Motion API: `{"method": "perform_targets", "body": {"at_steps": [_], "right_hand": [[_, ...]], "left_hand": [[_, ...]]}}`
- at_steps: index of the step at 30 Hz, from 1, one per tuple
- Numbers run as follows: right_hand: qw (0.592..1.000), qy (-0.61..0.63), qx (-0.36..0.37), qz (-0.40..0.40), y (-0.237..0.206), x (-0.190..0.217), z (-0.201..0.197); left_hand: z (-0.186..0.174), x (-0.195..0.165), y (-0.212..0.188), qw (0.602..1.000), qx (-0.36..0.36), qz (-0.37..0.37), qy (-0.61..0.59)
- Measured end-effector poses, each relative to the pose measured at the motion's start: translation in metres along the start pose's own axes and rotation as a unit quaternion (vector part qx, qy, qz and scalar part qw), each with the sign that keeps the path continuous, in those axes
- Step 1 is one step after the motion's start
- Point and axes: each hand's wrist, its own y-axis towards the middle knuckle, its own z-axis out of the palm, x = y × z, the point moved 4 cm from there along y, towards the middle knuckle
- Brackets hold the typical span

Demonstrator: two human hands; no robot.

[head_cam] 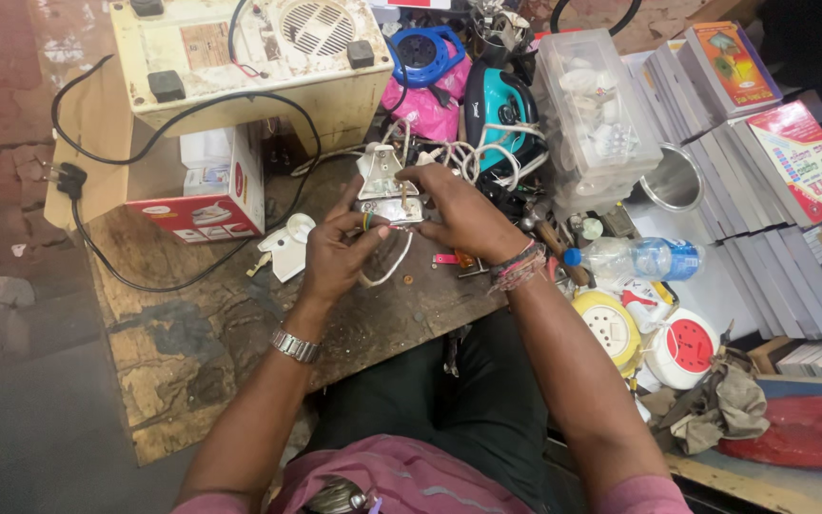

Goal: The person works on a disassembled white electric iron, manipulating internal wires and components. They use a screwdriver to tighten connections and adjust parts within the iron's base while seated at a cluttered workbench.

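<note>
Head view – work in hand: we judge this to be the wiring stage on an opened electric iron body [384, 183], which lies on the worn wooden bench [192, 352] at centre frame, just above both hands.
Left hand [337, 252]: fingers pressed together, pinching thin coloured wire ends [369, 221] at the lower edge of the iron body; a metal wristwatch [294, 345] sits on this wrist.
Right hand [466, 217]: curled over the right side of the iron body, fingertips pressed on its metal plate and steadying it; we cannot tell whether it also pinches a wire.
White cord [387, 268]: loops down from the iron body between the two hands.
Surroundings: a white plastic cover piece [287, 249] lies just left of the left hand; a red and white carton [206, 190] stands left of centre; a cream appliance casing [249, 57] fills the upper left.
Right of frame: a teal iron [499, 114], a clear parts box [594, 105], a plastic bottle [635, 257].
Next move – judgement: it calls for a steady body and a fine pinch to seat the wire ends at their terminal.
</note>
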Motion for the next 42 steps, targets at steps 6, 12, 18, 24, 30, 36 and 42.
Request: {"method": "perform_targets", "body": {"at_steps": [6,12,18,24,30,36,42], "right_hand": [[0.996,0.035,-0.050,0.058,-0.008,-0.001,0.008],[0.994,0.040,-0.104,0.016,-0.014,0.003,0.016],[0.994,0.025,-0.107,0.027,-0.013,0.003,0.017],[0.995,-0.007,-0.095,0.009,-0.013,0.009,0.015],[0.996,-0.005,-0.087,0.025,-0.012,0.015,0.013],[0.997,-0.021,-0.074,0.029,-0.012,0.019,0.008],[0.996,-0.044,-0.064,0.033,-0.012,0.016,0.008]], "left_hand": [[-0.001,-0.017,0.006,0.999,-0.027,-0.046,-0.001],[-0.012,-0.037,0.021,0.988,-0.085,-0.123,0.032],[-0.011,-0.065,0.039,0.984,-0.096,0.020,0.149],[-0.006,-0.067,0.047,0.967,-0.113,-0.004,0.229],[-0.004,-0.073,0.035,0.959,-0.128,0.063,0.243],[0.004,-0.080,0.033,0.947,-0.102,0.159,0.258],[0.009,-0.075,0.029,0.939,-0.066,0.180,0.286]]}}
